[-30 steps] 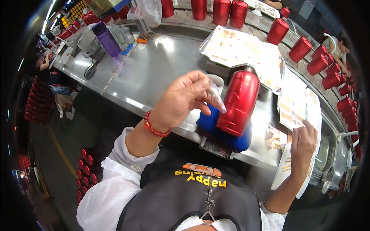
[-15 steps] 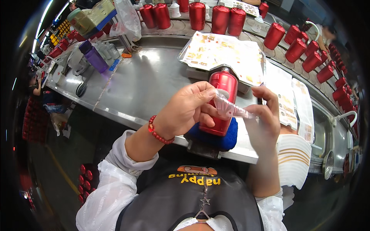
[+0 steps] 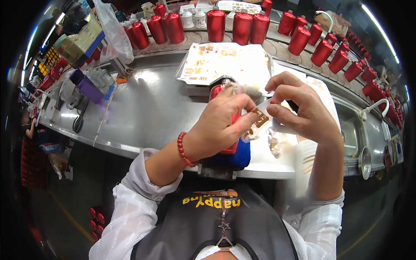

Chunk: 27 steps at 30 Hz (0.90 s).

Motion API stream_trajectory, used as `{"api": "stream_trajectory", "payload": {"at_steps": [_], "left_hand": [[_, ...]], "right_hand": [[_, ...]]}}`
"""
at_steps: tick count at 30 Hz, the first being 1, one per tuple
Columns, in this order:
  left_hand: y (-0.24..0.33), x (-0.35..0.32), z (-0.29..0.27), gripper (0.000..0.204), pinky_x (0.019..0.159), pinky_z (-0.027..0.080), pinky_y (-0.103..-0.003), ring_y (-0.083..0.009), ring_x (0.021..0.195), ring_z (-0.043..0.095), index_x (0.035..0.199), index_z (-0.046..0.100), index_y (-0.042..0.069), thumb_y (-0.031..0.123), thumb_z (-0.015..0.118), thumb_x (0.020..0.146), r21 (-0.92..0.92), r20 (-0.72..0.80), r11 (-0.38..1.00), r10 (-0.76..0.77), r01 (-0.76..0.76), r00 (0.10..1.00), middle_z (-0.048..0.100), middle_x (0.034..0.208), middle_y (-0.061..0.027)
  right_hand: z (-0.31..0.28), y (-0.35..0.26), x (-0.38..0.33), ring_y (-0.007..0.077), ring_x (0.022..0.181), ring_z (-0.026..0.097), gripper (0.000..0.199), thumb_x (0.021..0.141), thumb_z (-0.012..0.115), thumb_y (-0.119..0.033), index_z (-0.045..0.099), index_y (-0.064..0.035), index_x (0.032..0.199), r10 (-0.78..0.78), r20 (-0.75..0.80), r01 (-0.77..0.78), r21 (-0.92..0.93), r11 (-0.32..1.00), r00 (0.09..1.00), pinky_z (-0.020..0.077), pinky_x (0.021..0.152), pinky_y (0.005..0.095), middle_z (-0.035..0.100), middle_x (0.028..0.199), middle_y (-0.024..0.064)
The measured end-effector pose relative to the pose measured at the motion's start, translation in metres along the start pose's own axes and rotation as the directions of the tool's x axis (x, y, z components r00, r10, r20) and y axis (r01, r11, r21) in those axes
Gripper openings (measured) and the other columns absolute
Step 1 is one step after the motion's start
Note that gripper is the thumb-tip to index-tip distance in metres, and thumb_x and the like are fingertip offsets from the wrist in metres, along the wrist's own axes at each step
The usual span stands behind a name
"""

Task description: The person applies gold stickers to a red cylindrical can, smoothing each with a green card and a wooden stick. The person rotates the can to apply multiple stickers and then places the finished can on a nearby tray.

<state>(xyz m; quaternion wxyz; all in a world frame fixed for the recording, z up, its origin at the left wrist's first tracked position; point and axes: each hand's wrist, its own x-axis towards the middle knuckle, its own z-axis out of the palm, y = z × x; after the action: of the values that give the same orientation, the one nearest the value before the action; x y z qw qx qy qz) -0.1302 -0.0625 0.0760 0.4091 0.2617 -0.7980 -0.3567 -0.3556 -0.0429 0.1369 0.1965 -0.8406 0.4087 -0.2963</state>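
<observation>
My left hand is closed, its thumb and finger pinching a small decal with brown-gold print. My right hand is closed too, with thumb and forefinger at the pale upper edge of that decal. Under and behind my left hand a red bottle lies on a blue padded rest, mostly covered by the hand. A greyish cloth-like piece shows behind my left fingers; I cannot tell whether they hold it.
Beyond the bottle, printed decal sheets cover a tray. Several red bottles stand along a curved conveyor at the back. A purple bottle stands left on the metal table. At right are a sink and its faucet.
The view has shifted, and my right hand has risen and turned over. The decal, earlier stretched pale between both hands above the bottle, now shows its brown-gold print to the right of it.
</observation>
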Motion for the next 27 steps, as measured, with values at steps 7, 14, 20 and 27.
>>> {"api": "stream_trajectory", "payload": {"at_steps": [7, 14, 20, 27], "left_hand": [[-0.018, -0.001, 0.003, 0.018, 0.077, 0.052, -0.024, -0.0066, 0.086, 0.061, 0.111, 0.065, 0.0, 0.016, 0.06, 0.104, -0.393, 0.145, 0.885, -0.207, 0.248, 0.968, 0.065, 0.096, -0.0006], [-0.025, 0.005, 0.011, 0.015, 0.077, 0.053, -0.023, -0.0057, 0.087, 0.061, 0.111, 0.065, 0.001, 0.012, 0.061, 0.103, -0.494, 0.079, 0.84, -0.215, 0.225, 0.973, 0.067, 0.097, -0.0007], [-0.017, 0.011, 0.006, 0.019, 0.076, 0.053, -0.022, -0.0046, 0.088, 0.062, 0.12, 0.065, 0.004, 0.008, 0.056, 0.104, -0.432, 0.146, 0.878, -0.16, 0.208, 0.976, 0.068, 0.103, -0.0012], [-0.026, 0.017, 0.012, 0.035, 0.074, 0.052, -0.022, -0.0043, 0.085, 0.063, 0.137, 0.059, 0.006, 0.004, 0.055, 0.103, -0.303, 0.098, 0.946, -0.087, 0.113, 0.991, 0.069, 0.105, -0.0022]], "right_hand": [[0.024, 0.036, -0.024, 0.0097, 0.098, 0.054, 0.019, 0.098, 0.067, -0.018, 0.066, -0.0006, 0.091, 0.212, -0.214, -0.107, 0.417, 0.903, 0.954, 0.0437, 0.08, 0.0236, 0.059, 0.12, 0.0078], [0.047, 0.049, -0.023, 0.0082, 0.093, 0.055, 0.045, 0.098, 0.065, -0.043, 0.068, -0.0006, 0.113, 0.094, -0.123, -0.039, 0.389, 0.921, 0.988, 0.0446, 0.078, 0.021, 0.059, 0.123, 0.0078], [0.043, 0.052, -0.016, 0.0104, 0.095, 0.057, 0.034, 0.095, 0.072, -0.034, 0.068, -0.0023, 0.109, 0.296, 0.012, -0.189, 0.794, 0.578, 0.955, 0.0459, 0.08, 0.0239, 0.064, 0.114, 0.0057], [0.057, 0.064, -0.018, 0.0041, 0.078, 0.049, 0.026, 0.096, 0.073, -0.029, 0.067, -0.0059, 0.104, 0.369, 0.054, -0.227, 0.866, 0.445, 0.928, 0.0429, 0.067, 0.0204, 0.059, 0.103, -0.0006]]}}
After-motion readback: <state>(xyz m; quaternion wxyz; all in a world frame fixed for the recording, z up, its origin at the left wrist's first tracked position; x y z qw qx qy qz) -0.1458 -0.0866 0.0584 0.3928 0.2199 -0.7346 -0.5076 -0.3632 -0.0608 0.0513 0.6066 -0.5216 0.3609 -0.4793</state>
